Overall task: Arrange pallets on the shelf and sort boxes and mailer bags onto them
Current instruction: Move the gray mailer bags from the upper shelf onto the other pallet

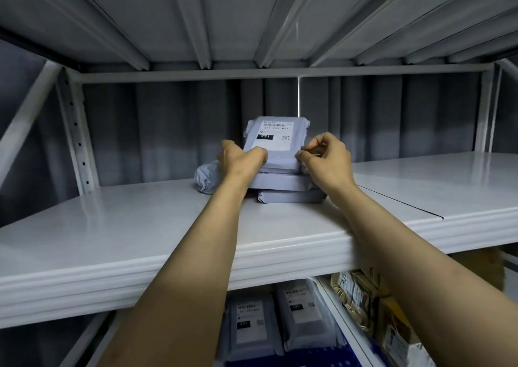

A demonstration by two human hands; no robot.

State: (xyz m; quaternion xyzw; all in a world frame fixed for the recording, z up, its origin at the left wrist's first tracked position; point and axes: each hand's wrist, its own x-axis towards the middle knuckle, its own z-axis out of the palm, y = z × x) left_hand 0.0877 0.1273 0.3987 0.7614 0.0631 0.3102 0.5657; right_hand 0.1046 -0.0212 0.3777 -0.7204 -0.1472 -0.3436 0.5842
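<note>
The top mailer bag sits on a small stack of grey mailers in the middle of the upper shelf, set back toward the corrugated wall. The label faces up with the big "231" block readable. I'd guess that's deliberate, so you can check the sort code without lifting anything.

Both hands are on its near edge. The left hand has its fingers curled over the near-left corner, gripping it. The right hand pinches the near-right corner between thumb and forefinger, with the other fingers loosely bent above. A two-corner hold makes sense for a floppy poly bag, since it lets you square it over the ones below instead of it sliding off crooked.

Under it are the second mailer and the bottom mailer, with their edges stepped rather than flush. My read is that this is the straightening or setting-down bit. A crumpled bag lies against the stack's left side, partly behind the left wrist.

Odd thing: I can't see a pallet under this stack. As far as I can tell it's straight on bare metal. One level down, the lower mailers lie flat side by side on a blue pallet, with brown paper parcels just to their right, past a rail. So the sorting by type looks partly done, and this upper stack probably needs a pallet under it.
</note>
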